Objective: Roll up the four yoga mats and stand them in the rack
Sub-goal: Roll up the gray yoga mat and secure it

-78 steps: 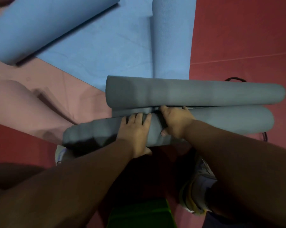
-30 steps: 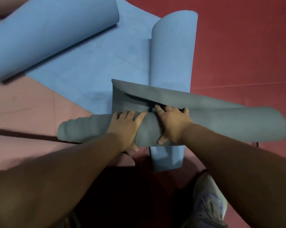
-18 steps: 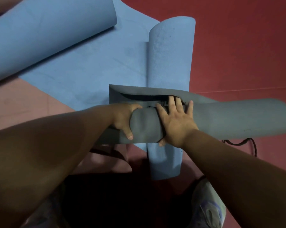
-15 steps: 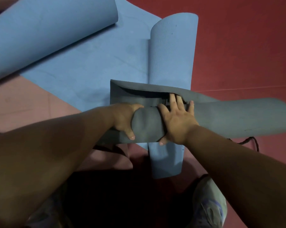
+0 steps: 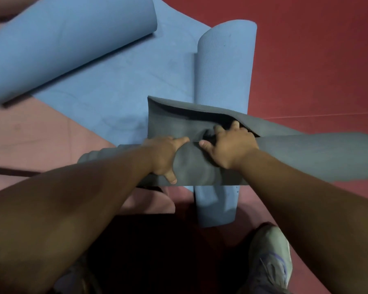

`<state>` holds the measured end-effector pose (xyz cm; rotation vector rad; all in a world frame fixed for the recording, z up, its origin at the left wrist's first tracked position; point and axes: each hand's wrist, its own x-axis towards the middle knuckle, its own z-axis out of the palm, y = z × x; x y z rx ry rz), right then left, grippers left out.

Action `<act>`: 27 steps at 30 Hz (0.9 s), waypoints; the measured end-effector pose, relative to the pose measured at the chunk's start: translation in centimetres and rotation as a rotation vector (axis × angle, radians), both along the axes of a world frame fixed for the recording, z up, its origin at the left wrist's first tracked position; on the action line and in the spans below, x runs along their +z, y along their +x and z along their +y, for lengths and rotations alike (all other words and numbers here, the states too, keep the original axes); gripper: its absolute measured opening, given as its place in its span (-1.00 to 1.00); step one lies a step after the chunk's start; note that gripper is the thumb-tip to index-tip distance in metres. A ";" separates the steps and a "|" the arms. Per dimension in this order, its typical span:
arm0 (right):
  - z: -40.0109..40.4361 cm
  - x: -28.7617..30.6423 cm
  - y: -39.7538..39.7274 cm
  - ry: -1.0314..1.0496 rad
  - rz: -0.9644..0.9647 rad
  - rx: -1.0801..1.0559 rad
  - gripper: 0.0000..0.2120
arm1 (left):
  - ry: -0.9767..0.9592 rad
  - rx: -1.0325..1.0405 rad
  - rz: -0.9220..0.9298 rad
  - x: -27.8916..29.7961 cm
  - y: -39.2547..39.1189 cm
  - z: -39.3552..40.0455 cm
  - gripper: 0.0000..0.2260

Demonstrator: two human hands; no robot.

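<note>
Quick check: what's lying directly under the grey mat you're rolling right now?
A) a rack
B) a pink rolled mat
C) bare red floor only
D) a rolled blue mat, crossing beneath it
D: the rolled blue mat runs crosswise under the grey mat and shows on both sides of it.

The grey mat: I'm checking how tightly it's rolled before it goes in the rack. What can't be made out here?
Head view only:
- Grey mat: right end blurred and cut off by the frame edge.
- Its left end: hidden behind the left forearm.
- Right hand fingertips: tucked into the dark fold, out of sight.
- Thin blue roll: middle hidden under the grey mat.
- Rack: not in view.
</note>
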<state>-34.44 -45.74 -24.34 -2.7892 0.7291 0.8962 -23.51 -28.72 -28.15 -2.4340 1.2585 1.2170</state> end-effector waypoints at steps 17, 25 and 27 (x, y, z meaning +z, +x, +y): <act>-1.8 -0.1 -2.9 -0.119 -0.114 -0.042 -0.27 | -0.154 0.015 -0.265 -0.1 -5.6 3.6 0.02; -1.8 -0.5 -2.6 0.023 -0.104 -0.112 -0.34 | -0.158 0.014 -0.391 -0.6 -7.9 4.5 0.01; -2.4 -0.8 -3.7 -0.004 0.001 -0.223 -0.27 | -0.109 -0.052 -0.404 -0.5 -7.6 3.8 0.08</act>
